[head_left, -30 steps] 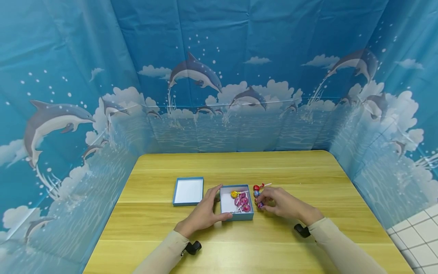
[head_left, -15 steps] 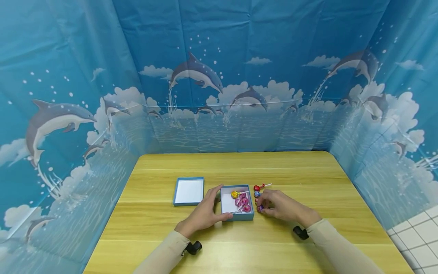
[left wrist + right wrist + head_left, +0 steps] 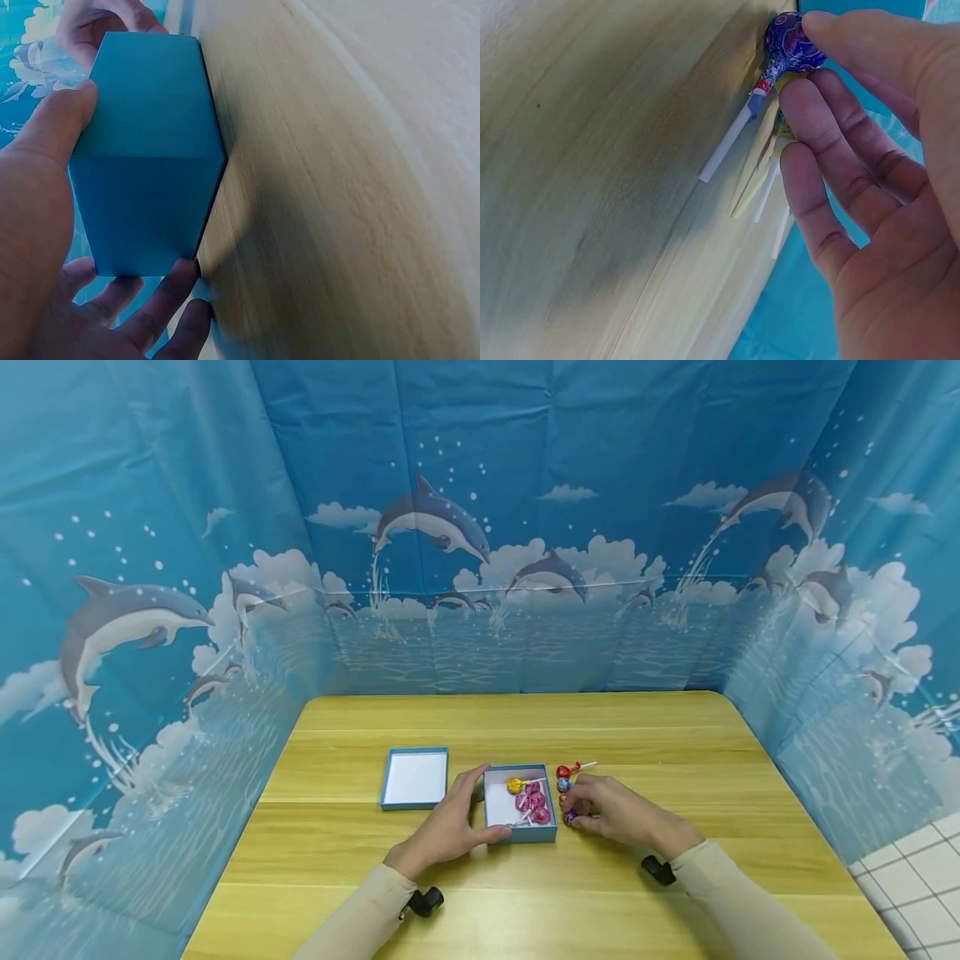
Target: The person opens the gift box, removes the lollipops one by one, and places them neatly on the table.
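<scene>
My left hand (image 3: 450, 831) holds a small blue box (image 3: 534, 835), thumb on its near side and fingers along its left side. In the left wrist view the thumb presses one outer face of the box. Inside it lie a yellow lollipop (image 3: 513, 786) and several pink ones (image 3: 536, 800). Right of the box, my right hand (image 3: 622, 814) pinches a purple lollipop (image 3: 786, 36) at its wrapped head, its white stick slanting out over the table. Past it lie a red lollipop (image 3: 562, 772) and a blue one (image 3: 563, 785), with others partly behind the fingers.
A blue-edged lid (image 3: 415, 778), white inside up, lies left of the box on the wooden table (image 3: 487, 910). A dolphin-print curtain (image 3: 480, 527) stands behind and at both sides. White floor tiles show at the lower right.
Between the earlier frames and now, my right hand closes in slightly on the purple lollipop beside the box. My left hand, the box and the lid stay in place.
</scene>
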Demonstrator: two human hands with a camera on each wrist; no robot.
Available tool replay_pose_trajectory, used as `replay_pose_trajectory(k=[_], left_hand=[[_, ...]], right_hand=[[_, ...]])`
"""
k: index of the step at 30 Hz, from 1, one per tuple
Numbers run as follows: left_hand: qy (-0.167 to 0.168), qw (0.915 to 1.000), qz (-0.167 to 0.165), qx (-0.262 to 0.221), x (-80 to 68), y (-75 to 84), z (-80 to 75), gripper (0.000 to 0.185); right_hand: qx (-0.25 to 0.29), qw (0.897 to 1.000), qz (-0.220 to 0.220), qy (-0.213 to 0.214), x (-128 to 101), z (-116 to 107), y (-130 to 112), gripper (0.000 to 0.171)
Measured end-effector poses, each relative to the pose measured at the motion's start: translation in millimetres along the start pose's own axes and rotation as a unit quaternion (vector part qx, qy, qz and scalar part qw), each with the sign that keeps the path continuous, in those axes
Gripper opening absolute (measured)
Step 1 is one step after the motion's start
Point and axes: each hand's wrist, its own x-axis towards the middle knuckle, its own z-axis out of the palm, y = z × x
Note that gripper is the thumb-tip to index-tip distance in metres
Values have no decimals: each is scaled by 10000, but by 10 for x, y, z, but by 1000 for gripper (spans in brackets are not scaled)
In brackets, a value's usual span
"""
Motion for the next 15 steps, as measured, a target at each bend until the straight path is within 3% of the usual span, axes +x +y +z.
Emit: replay_pose_trajectory(k=[15], left_hand=[[24,9999,-2,-102,-20,10,-8,117]], right_hand=[[-298,9989,191,293,32,-68,-150,13]])
